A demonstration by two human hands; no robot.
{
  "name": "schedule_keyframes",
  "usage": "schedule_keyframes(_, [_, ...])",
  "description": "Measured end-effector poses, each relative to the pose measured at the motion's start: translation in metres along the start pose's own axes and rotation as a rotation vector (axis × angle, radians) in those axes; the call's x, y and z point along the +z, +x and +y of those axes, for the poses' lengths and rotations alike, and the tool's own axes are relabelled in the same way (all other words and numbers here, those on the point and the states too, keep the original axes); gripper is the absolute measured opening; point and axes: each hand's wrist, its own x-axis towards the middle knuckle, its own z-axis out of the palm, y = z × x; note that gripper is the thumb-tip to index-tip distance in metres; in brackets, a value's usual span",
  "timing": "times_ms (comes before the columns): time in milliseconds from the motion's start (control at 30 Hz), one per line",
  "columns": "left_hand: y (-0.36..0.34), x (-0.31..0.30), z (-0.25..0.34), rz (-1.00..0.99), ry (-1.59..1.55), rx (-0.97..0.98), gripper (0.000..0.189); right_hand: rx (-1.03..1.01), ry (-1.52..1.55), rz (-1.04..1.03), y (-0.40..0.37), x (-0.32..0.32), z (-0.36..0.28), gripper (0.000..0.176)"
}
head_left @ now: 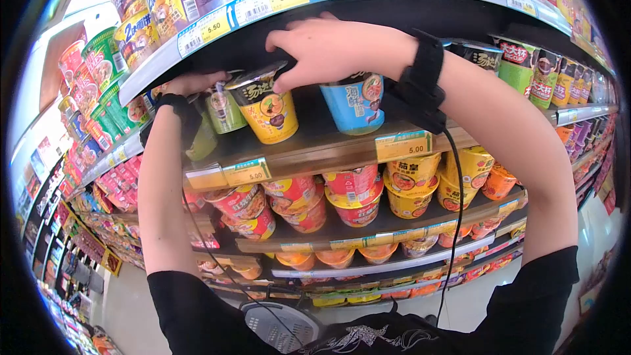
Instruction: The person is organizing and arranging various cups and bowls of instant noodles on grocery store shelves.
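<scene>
On the dark shelf, a yellow instant noodle cup [272,115] stands with a slight tilt. My right hand [335,46] reaches over it from the right, fingers apart and thumb at its rim. Right of that cup is a blue noodle cup [355,106], its top partly behind my right wrist. My left hand [194,83] lies at the tops of the green noodle cups [225,110] on the left, one finger stretched along the nearer rim. Its other fingers are mostly hidden, and I see no grip there. Black bands wrap both wrists.
A shelf edge with price tags [276,1] hangs low above my hands. Below, another shelf holds red noodle bowls [355,200] and yellow bowls [413,187]. Black cables [458,204] hang from my wrists. A grey perforated stool or basket [279,322] stands on the floor.
</scene>
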Motion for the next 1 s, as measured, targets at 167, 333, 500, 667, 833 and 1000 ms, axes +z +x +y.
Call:
schedule_keyframes(167, [-0.027,-0.001,-0.003,-0.145,-0.091,0.092,0.059,0.050,0.184,-0.219,0.038,0.007,-0.012,0.103])
schedule_keyframes(333, [-0.049,-0.005,-0.003,-0.169,-0.187,0.083,0.068,0.143,0.270,-0.352,0.064,0.027,-0.012,0.117])
schedule_keyframes(500, [-0.067,-0.010,-0.003,-0.228,-0.235,0.206,0.070,0.137,0.420,-0.380,0.072,0.041,-0.003,0.107])
schedule_keyframes(667, [-0.070,-0.015,-0.006,-0.318,-0.337,0.252,0.072,0.087,0.365,-0.470,0.065,0.025,0.001,0.098])
schedule_keyframes(833, [-0.059,-0.011,-0.019,-0.261,-0.230,0.310,0.066,0.064,0.379,-0.441,0.063,0.031,0.004,0.095])
schedule_keyframes(1000, [-0.073,-0.014,-0.004,-0.229,-0.213,0.312,0.064,0.306,0.101,-0.229,0.047,0.018,-0.025,0.089])
